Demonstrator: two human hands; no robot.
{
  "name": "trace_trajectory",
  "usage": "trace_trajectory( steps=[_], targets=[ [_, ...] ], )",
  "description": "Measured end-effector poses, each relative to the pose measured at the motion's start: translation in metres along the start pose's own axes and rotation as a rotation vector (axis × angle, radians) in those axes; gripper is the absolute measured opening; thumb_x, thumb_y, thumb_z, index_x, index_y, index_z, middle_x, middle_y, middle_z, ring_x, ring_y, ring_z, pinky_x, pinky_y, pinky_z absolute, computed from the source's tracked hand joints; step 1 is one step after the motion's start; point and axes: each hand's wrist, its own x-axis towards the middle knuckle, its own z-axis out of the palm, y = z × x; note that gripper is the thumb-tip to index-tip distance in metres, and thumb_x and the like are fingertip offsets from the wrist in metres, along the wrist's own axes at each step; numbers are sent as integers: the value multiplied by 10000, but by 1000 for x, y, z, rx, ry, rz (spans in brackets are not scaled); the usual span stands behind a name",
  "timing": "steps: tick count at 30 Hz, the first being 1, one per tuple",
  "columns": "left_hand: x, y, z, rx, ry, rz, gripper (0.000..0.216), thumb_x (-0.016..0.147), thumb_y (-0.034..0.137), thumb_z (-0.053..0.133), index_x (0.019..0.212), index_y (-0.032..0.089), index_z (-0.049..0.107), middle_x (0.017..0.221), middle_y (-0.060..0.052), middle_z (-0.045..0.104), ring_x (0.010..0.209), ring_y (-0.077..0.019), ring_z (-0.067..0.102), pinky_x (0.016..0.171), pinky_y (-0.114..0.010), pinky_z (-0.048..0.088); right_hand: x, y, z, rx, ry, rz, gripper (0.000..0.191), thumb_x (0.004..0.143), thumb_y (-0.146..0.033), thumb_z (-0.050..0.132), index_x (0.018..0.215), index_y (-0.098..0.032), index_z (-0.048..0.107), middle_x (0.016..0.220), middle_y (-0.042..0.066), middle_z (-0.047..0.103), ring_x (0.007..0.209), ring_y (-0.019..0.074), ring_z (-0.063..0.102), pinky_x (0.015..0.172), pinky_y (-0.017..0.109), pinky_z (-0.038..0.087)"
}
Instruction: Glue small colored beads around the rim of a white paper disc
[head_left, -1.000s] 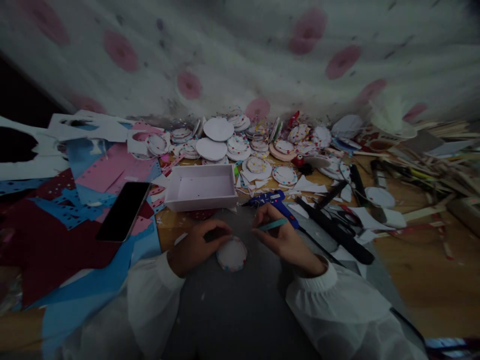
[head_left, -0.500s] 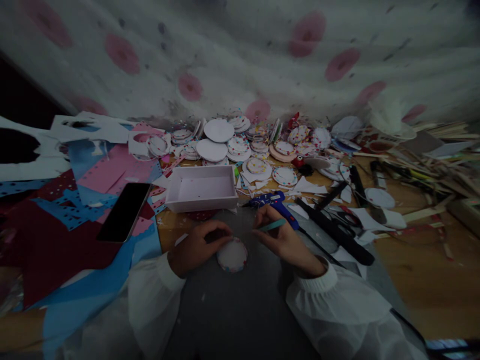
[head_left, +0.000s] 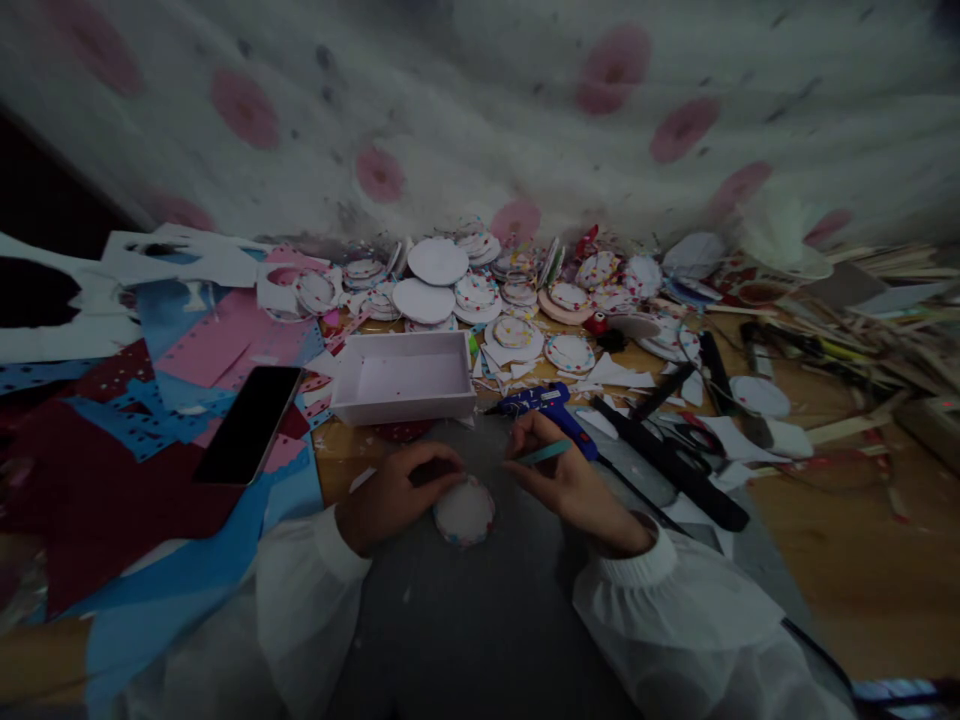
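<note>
A white paper disc [head_left: 465,511] with small coloured dots around its rim lies on the dark grey mat [head_left: 480,620]. My left hand [head_left: 405,487] is at its upper left edge, thumb and forefinger pinched on the rim. Just right of the disc, my right hand [head_left: 559,480] is closed around a slim teal tool [head_left: 545,452], possibly tweezers. Its tip is hidden by the fingers and too dim to make out. A blue glue gun [head_left: 551,405] lies on its side right behind that hand.
A white open box [head_left: 405,378] stands behind my left hand. Stacked dotted discs [head_left: 478,290] line the back of the table. Coloured paper and a phone [head_left: 249,424] lie on the left. On the right are a black stick-like object [head_left: 667,465], scissors [head_left: 694,440] and wood strips [head_left: 870,400].
</note>
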Motion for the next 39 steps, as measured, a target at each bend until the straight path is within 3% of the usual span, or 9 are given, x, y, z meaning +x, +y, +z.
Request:
trace_trajectory(
  steps=[17,20,23,26,29,33,39],
  targets=[
    [1,1,0,-15,-7,0,129,844,296,623,914,199,672,904,-9,697,853,-166,637,797,-277,510,-1,1,1,-32,2,-24,182,828,-261,616,840,-234,436,755,-30,446,652,122,421,582,247,362],
    [0,1,0,-25,-12,-11,143,847,303,616,923,194,671,924,-20,697,874,-175,639,802,-286,520,0,-3,0,31,98,-30,211,806,-293,648,816,-234,445,731,-38,444,643,124,421,580,249,351],
    [-3,-1,1,-59,15,-13,253,860,319,602,1086,210,638,972,-29,690,900,-172,638,814,-279,522,-1,-7,-2,135,246,-50,232,801,-302,662,790,-231,441,716,-45,447,636,116,412,578,243,333],
    [-5,-2,3,-119,95,27,477,913,307,523,1374,230,425,1008,-40,683,931,-162,633,836,-279,508,-1,-8,-4,179,363,-80,201,824,-281,651,781,-222,464,712,-42,465,640,110,409,588,240,323],
    [-7,-3,4,-137,219,60,601,938,275,459,1482,209,211,1025,-54,682,946,-163,629,858,-313,489,-1,-6,-4,161,440,-126,156,837,-278,645,787,-214,512,729,-36,477,665,110,423,610,238,330],
    [-7,-2,4,-93,313,42,583,926,265,459,1460,191,236,945,-43,683,860,-163,640,787,-310,484,0,-4,-6,162,478,-124,136,828,-296,661,835,-223,545,778,-28,507,695,112,454,623,235,345],
    [-10,0,8,-95,322,11,386,911,242,474,1267,199,332,972,-48,683,812,-150,656,764,-298,493,-1,-6,-12,181,519,-118,171,804,-332,686,878,-236,565,763,-28,555,677,120,521,630,247,406]
  ],
)
